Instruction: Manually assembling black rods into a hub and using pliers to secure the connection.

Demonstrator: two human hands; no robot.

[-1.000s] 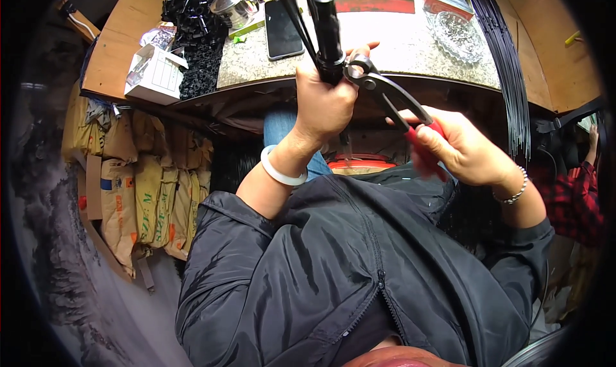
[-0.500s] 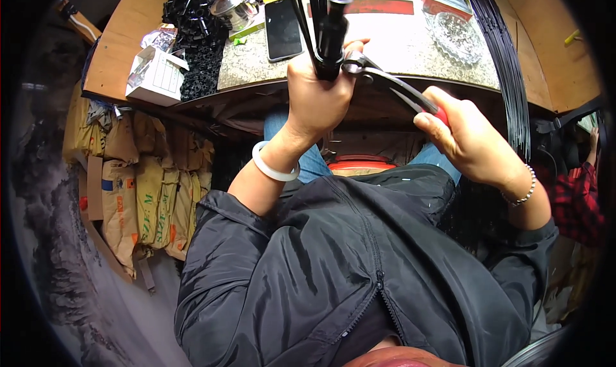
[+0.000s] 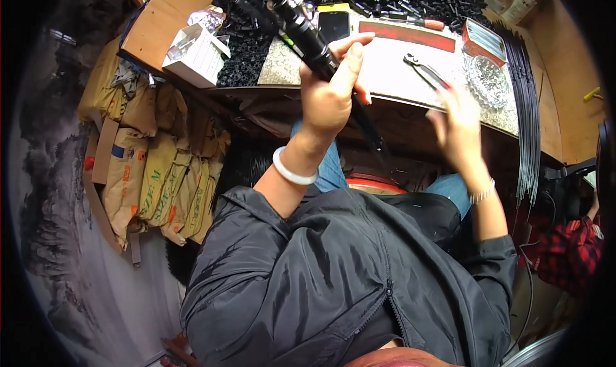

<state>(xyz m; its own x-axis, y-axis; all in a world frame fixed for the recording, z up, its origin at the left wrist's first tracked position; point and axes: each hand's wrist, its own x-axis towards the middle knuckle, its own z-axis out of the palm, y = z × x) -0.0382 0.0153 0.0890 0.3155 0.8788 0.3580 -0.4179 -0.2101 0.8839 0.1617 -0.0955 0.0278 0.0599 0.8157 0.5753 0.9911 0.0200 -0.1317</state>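
My left hand is closed around a bundle of thick black tubes and thin black rods. The bundle leans from upper left to lower right, its lower end reaching past the table edge over my lap. Pliers with red on the handles lie on the pale board, their jaws pointing away from me. Just nearer than the handles is my right hand, blurred by motion, with its thumb apart from the fingers and nothing visible in it.
Loose black parts are heaped along the table's back and left. A phone, a red strip, a glass dish and a small box lie about the board. Long black rods overhang at right; a white box stands left.
The pliers have left my right hand and lie on the board. My left hand has tilted the black bundle to the left. The view has shifted slightly.
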